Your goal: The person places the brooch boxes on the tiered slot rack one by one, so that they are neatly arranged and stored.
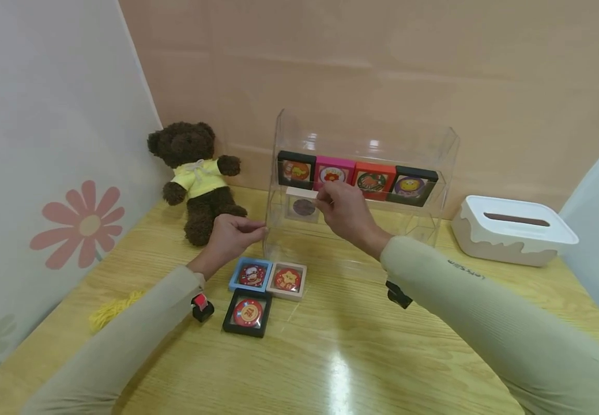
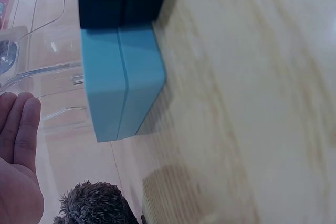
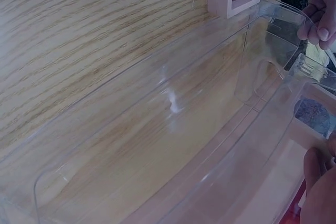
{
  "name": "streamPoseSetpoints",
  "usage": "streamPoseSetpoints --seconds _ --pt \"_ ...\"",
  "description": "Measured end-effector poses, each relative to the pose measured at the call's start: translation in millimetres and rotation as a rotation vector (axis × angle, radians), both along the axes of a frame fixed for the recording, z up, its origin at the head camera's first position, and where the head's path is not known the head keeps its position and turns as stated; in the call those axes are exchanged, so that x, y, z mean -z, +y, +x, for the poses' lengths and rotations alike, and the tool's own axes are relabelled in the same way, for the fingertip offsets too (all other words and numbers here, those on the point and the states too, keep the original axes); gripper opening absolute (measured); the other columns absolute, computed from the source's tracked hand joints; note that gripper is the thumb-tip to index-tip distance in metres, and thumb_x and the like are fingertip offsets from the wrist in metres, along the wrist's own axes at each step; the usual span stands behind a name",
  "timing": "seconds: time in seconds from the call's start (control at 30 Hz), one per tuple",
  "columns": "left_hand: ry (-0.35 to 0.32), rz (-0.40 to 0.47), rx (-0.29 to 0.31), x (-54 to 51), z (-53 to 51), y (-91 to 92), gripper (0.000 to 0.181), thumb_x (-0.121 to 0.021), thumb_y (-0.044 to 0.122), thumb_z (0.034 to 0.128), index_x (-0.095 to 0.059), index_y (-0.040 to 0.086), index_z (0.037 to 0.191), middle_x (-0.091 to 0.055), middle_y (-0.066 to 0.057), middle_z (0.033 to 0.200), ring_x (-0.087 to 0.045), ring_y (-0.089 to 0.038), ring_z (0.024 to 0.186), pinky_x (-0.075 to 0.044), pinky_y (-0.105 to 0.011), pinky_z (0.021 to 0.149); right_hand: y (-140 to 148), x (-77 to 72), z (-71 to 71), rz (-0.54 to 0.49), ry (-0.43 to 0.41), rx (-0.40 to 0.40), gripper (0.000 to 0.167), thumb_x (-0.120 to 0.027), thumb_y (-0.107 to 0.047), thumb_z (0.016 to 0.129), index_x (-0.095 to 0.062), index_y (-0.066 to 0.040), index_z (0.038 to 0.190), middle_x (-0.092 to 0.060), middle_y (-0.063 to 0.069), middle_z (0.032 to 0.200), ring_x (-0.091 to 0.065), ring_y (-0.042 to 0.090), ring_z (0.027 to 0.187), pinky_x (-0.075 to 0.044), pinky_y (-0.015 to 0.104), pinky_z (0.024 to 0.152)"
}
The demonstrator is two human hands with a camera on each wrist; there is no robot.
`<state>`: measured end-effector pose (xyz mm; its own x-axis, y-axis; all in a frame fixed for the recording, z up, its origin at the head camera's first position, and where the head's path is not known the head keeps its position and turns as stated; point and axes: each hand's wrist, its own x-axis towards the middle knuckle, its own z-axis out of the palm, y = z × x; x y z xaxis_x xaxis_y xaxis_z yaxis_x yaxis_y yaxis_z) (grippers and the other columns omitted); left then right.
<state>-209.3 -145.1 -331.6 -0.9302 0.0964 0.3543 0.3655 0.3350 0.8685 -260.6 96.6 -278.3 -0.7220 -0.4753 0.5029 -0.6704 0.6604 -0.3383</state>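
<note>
My right hand [image 1: 350, 214] pinches a pale pink square frame [image 1: 293, 208] by its upper right corner. The frame stands behind the clear middle ledge of a tiered acrylic display rack [image 1: 278, 138], near its left end. A dark round piece shows inside it. My left hand [image 1: 230, 237] holds the rack's left edge between thumb and fingers. Just below that hand, a light blue frame [image 1: 234, 283], a beige frame [image 1: 286, 295] and a black frame [image 1: 244, 330] lie on the table, each with a round badge inside.
On the rack's upper tier stand several framed badges, including a magenta frame [image 1: 336, 161] and a red frame [image 1: 376, 168]. A brown teddy bear [image 1: 195, 193] sits left of the rack. At the right stands a tissue box [image 1: 507, 245]. Yellow yarn [image 1: 115, 310] lies by my left forearm.
</note>
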Motion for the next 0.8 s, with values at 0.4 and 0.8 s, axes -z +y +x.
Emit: streamPoseSetpoints --seconds 0.4,0.8 --pt "-0.009 0.001 0.002 -1.9 1.3 0.2 0.013 -0.071 0.003 0.0846 -0.073 -0.008 0.093 -0.069 -0.018 0.083 -0.068 -0.032 0.073 -0.054 -0.025 0.060 -13 2.4 -3.7 0.022 -0.012 0.001 0.009 -0.068 -0.010 0.090 -0.064 -0.005 0.083 -0.063 0.004 0.079 -0.056 0.018 0.071 -0.049 0.033 0.066" --pt "0.013 0.000 0.005 -1.5 0.3 0.5 0.012 -0.071 0.002 0.0842 -0.073 -0.008 0.092 -0.069 -0.019 0.083 -0.068 -0.031 0.073 -0.055 -0.025 0.060 -18 6.7 -4.1 0.000 -0.039 -0.004 0.009 -0.067 -0.010 0.090 -0.063 -0.006 0.083 -0.062 0.004 0.079 -0.057 0.018 0.070 -0.051 0.032 0.065"
